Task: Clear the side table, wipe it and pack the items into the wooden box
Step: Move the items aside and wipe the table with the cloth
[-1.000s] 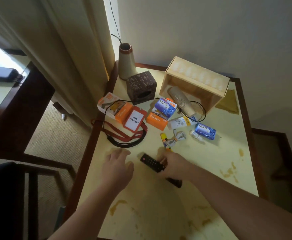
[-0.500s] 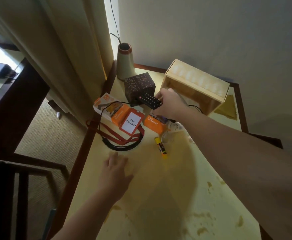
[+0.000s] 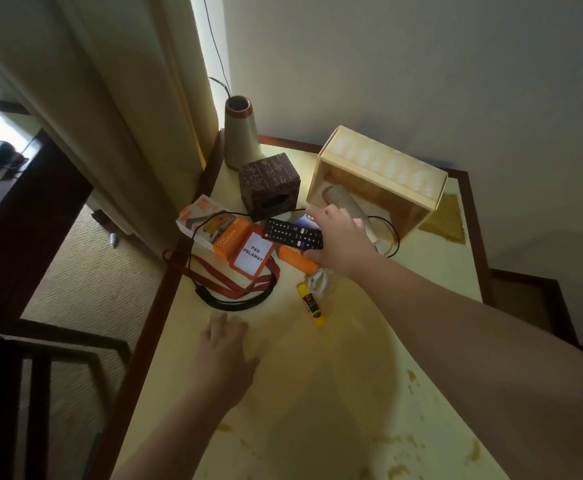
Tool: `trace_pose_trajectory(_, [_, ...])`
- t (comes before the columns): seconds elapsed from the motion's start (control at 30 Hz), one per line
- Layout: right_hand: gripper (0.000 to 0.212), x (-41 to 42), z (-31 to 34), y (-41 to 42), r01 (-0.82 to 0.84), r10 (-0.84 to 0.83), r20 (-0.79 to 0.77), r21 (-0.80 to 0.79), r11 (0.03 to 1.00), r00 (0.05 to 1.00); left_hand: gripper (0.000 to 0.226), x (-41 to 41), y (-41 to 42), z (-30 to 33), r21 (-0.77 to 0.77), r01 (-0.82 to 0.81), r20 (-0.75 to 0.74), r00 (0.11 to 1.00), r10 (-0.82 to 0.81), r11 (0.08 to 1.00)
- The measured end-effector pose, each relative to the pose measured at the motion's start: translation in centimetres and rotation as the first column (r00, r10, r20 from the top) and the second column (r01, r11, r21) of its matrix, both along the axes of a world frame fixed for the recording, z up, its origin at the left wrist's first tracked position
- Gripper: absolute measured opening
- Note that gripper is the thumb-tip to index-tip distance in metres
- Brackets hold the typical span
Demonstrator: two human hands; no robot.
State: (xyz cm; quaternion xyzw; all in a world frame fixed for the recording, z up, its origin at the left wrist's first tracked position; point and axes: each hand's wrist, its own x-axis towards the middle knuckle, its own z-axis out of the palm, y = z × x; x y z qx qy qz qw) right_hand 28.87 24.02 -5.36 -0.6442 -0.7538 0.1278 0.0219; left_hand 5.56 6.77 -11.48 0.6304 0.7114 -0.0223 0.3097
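My right hand [image 3: 342, 239] grips a black remote control [image 3: 292, 234] and holds it above the clutter, just in front of the wooden box [image 3: 380, 168]. The box lies on its side at the back of the side table [image 3: 317, 393], its opening facing me, with a stack of paper cups [image 3: 343, 200] inside. My left hand [image 3: 226, 355] rests flat on the table near its left edge, fingers spread. Orange charger boxes [image 3: 221, 230], a red-framed badge [image 3: 253, 254] on a red lanyard and a yellow glue stick [image 3: 312, 304] lie between the hands.
A dark patterned cube [image 3: 269, 185] and a tapered vase [image 3: 240, 133] stand at the back left by the curtain. A black cable [image 3: 234, 301] loops near the left edge. A yellow cloth [image 3: 447, 216] lies right of the box. Brown stains spot the table's near right part.
My right hand picked the remote up from the table's middle and carried it toward the box; in the last half second it came slightly lower. The left hand stayed flat on the table.
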Motion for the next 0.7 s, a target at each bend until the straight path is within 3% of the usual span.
trace_pose_trajectory(0.2, [0.064,1.9,-1.5,-2.4,-0.046,0.041,0.052,0.086,0.995,0.998,0.077,0.9,0.0,-0.4,0.013,-0.046,-0.018,0.999,0.046,0.999])
trace_pose_trajectory(0.53, [0.077,2.4,-2.3,-3.4,0.005,-0.004,-0.019,0.014,1.0,1.0,0.08,1.4,-0.1,-0.1,-0.019,-0.049,-0.053,0.997,0.048,0.999])
trace_pose_trajectory(0.63, [0.083,3.1,-1.7,-4.3,0.148,-0.15,-0.216,-0.024,0.989,0.965,0.092,2.1,0.1,0.3,-0.058,-0.018,-0.121,0.993,0.011,0.998])
trace_pose_trajectory(0.7, [0.074,3.7,-1.5,-5.3,0.287,-0.26,-0.399,0.009,0.958,0.879,0.1,3.1,0.3,0.7,-0.086,-0.044,-0.152,0.988,0.03,0.995])
